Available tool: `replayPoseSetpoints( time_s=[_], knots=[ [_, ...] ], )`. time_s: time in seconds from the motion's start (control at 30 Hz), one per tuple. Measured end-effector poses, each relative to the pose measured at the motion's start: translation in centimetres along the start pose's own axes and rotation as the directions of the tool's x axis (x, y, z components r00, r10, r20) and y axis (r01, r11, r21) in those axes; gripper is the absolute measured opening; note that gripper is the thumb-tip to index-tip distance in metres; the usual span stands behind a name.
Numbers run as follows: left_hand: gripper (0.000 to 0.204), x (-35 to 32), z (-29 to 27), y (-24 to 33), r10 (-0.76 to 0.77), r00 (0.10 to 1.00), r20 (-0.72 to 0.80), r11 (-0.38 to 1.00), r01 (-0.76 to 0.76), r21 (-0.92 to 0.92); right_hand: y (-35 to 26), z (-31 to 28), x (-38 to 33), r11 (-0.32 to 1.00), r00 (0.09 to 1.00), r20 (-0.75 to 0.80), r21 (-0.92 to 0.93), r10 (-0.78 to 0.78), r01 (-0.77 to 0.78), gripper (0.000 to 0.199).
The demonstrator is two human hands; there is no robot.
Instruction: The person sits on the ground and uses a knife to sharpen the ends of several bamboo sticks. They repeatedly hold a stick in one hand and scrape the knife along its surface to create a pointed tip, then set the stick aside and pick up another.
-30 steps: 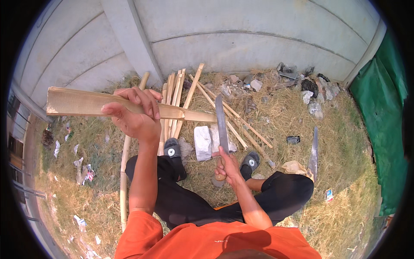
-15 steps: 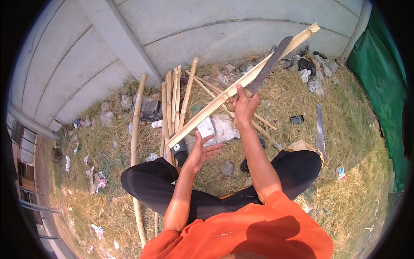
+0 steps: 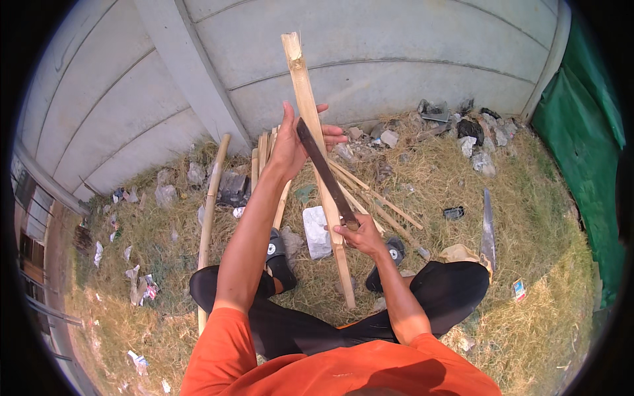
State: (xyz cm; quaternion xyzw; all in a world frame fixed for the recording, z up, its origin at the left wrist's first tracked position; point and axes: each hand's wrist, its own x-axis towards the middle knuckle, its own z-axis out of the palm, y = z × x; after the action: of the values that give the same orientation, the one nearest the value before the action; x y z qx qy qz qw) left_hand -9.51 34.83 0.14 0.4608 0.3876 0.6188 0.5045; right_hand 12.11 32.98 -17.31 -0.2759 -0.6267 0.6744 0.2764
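A split bamboo strip stands upright in front of me, its top near the wall and its lower end between my legs. My right hand is closed round the handle of a machete, its thumb pressed on the strip as well. The dark blade slants up to the left across the strip. Higher up, my left hand has its palm beside the strip and its fingers stretched out behind it. The left thumb points up, apart from the fingers. Whether the left palm touches the strip, I cannot tell.
Bamboo pieces lie ahead, and a long bamboo pole is at left. A pale stone block sits between my feet. A saw blade lies at right. Rubble and litter line the concrete wall; a green sheet hangs at right.
The bamboo strip has swung from slanting up right to nearly upright. My right hand came down nearer with the machete. My left hand rose from the strip's lower end to its upper part.
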Motion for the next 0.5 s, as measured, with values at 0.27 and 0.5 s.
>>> replayPoseSetpoints(
  time_s=[0.27,0.5],
  knots=[
    [0.04,-1.4,-3.0,1.4,0.229,0.95,-0.213,0.969,-0.244,-0.048,2.0,0.2,-2.0,0.933,0.944,-0.149,-0.259,-0.296,0.252,0.044],
    [0.046,-1.2,-0.7,4.4,0.364,0.86,-0.358,0.929,-0.305,0.212,5.6,-0.5,-4.0,0.986,0.96,-0.27,0.119,-0.077,0.112,0.03]
  ],
)
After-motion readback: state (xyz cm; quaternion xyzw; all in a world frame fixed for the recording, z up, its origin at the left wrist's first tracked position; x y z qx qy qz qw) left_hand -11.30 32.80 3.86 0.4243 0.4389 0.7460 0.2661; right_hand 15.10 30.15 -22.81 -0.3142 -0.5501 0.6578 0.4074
